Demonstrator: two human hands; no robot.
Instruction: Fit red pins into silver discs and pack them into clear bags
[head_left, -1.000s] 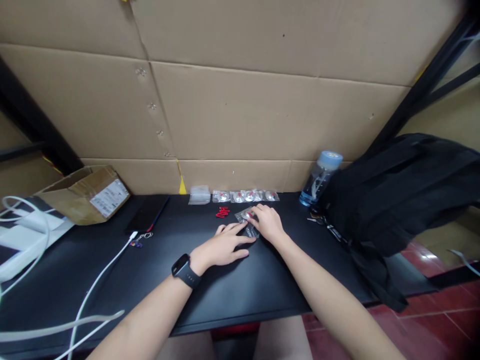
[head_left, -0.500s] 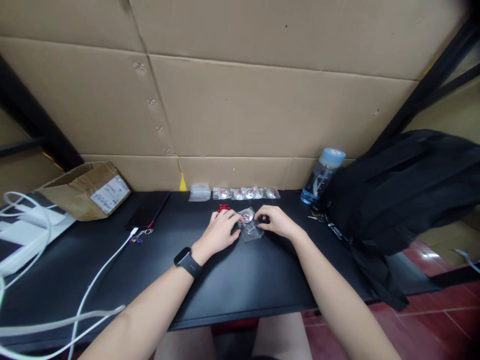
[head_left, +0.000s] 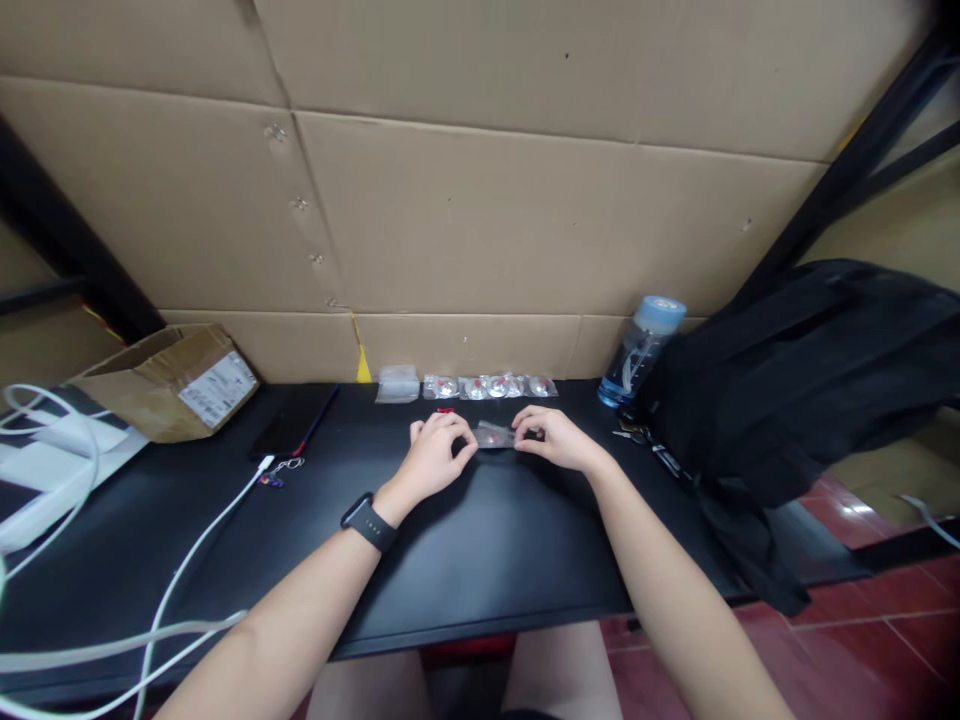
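Note:
Between my two hands is a small clear plastic bag (head_left: 495,437) with a shiny round piece and something red inside. My left hand (head_left: 439,450), with a dark watch on its wrist, pinches the bag's left edge between thumb and fingers. At the opposite edge, my right hand (head_left: 551,438) pinches the bag with curled fingers. A bit of red (head_left: 446,411) shows just behind my left hand, mostly hidden. Along the cardboard wall lies a row of similar bagged round pieces (head_left: 499,386), beside a stack of clear bags (head_left: 397,384).
A blue-capped bottle (head_left: 641,350) and a black backpack (head_left: 810,380) stand at the right. On the left are an open cardboard box (head_left: 169,385), a phone (head_left: 289,432) and white cables (head_left: 199,550). The black table's front edge (head_left: 487,640) is near my legs.
The bag's lower part, which lay flat toward me, is now folded up or tilted, so the bag looks shorter. My left hand has shifted slightly left and its thumb now meets the bag's edge.

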